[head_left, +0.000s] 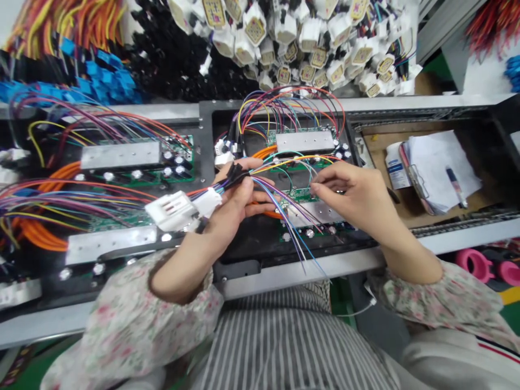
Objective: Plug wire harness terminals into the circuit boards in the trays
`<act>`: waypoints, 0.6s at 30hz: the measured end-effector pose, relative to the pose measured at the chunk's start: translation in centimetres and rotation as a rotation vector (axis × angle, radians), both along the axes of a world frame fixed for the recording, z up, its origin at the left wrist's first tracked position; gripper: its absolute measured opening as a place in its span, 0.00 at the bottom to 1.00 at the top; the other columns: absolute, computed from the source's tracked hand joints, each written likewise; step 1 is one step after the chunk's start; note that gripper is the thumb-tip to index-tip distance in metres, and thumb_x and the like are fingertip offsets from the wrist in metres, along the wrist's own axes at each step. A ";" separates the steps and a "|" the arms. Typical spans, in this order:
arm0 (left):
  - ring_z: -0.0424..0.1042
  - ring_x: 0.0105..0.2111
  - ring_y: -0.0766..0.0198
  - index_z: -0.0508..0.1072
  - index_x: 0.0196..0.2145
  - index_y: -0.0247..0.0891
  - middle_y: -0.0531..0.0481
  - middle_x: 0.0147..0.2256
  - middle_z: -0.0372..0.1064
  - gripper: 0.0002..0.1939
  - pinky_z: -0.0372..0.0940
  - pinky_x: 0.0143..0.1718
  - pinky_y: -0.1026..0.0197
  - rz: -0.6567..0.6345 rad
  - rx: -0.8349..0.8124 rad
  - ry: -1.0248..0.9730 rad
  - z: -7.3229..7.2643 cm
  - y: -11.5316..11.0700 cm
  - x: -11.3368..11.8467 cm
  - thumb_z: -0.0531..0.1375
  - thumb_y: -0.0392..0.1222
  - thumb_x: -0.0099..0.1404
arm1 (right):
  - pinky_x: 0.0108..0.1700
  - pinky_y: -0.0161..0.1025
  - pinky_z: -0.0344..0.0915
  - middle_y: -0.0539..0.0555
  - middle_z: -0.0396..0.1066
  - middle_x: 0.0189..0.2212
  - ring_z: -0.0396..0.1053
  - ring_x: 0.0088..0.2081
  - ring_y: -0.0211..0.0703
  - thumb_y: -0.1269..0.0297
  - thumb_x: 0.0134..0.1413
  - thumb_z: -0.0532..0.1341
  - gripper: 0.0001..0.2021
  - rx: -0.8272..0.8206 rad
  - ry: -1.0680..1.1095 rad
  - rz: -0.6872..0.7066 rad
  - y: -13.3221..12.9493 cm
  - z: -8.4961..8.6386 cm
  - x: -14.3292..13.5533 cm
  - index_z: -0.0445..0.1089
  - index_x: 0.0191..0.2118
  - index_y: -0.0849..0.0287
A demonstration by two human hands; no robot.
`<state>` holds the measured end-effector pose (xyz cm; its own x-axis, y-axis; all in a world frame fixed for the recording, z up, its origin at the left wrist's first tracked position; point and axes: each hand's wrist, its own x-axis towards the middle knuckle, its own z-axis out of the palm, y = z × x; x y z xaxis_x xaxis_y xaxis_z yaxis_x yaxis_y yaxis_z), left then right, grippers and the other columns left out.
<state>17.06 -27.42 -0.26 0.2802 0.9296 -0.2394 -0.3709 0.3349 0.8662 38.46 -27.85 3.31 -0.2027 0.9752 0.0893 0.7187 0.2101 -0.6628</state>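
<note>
My left hand (pixel 231 208) is closed around a wire harness near its black sleeve, with the thumb on top. The harness's white connectors (pixel 173 210) hang over the left wrist, and its loose coloured wires (pixel 292 214) fan out to the right. Thumb and forefinger of my right hand (pixel 351 192) pinch thin wires at the end of the fan; the exact ones are hard to make out. Below both hands lies a green circuit board with a silver heat sink (pixel 314 215), partly covered by the wires. Just behind it is another wired board with a heat sink (pixel 304 142).
To the left, two more boards with heat sinks (pixel 121 157) sit in a black tray (pixel 207 141). Bundled harnesses with white connectors (pixel 284 27) and blue connectors (pixel 103 76) lie along the back. On the right are papers (pixel 442 162), a pen (pixel 455 184) and a white bottle (pixel 396 165).
</note>
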 end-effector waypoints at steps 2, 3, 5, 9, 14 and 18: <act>0.78 0.29 0.65 0.67 0.44 0.42 0.53 0.34 0.75 0.16 0.76 0.32 0.62 0.000 0.001 0.012 0.1 0.0 -0.1 0.64 0.47 0.61 | 0.34 0.36 0.72 0.50 0.76 0.28 0.74 0.29 0.38 0.70 0.52 0.61 0.04 -0.004 -0.002 0.003 0.0 -0.3 -0.1 0.71 0.29 0.57; 0.78 0.29 0.65 0.67 0.44 0.42 0.53 0.33 0.75 0.16 0.76 0.32 0.61 0.000 -0.002 0.019 0.1 0.0 -0.1 0.64 0.47 0.61 | 0.34 0.36 0.72 0.50 0.76 0.28 0.74 0.29 0.38 0.71 0.52 0.61 0.04 -0.013 -0.005 0.019 0.0 -0.4 -0.1 0.71 0.29 0.57; 0.78 0.29 0.64 0.67 0.43 0.42 0.53 0.33 0.75 0.16 0.76 0.31 0.61 0.000 -0.007 0.026 0.2 0.0 -0.2 0.65 0.48 0.61 | 0.35 0.36 0.72 0.50 0.76 0.28 0.74 0.29 0.37 0.71 0.53 0.60 0.04 -0.029 -0.006 0.060 0.1 -0.7 -0.1 0.71 0.28 0.58; 0.78 0.30 0.64 0.68 0.43 0.42 0.53 0.33 0.76 0.15 0.76 0.31 0.61 -0.009 -0.009 0.018 0.3 0.1 -0.2 0.65 0.48 0.61 | 0.33 0.34 0.70 0.50 0.76 0.28 0.74 0.29 0.36 0.72 0.53 0.60 0.05 -0.002 -0.022 0.058 0.2 -1.1 0.0 0.71 0.28 0.59; 0.78 0.29 0.65 0.68 0.42 0.42 0.54 0.33 0.75 0.13 0.76 0.31 0.63 0.019 -0.011 0.032 0.2 0.0 -0.1 0.64 0.46 0.62 | 0.31 0.34 0.67 0.50 0.77 0.29 0.73 0.28 0.37 0.72 0.53 0.59 0.05 0.003 -0.087 0.043 0.3 -0.9 0.1 0.71 0.29 0.58; 0.78 0.29 0.65 0.68 0.42 0.43 0.54 0.33 0.75 0.12 0.76 0.31 0.61 0.020 -0.001 0.060 0.1 -0.1 -0.2 0.63 0.47 0.63 | 0.32 0.35 0.66 0.50 0.77 0.29 0.73 0.29 0.38 0.71 0.53 0.59 0.05 0.013 -0.111 0.035 0.3 -1.0 0.2 0.71 0.29 0.57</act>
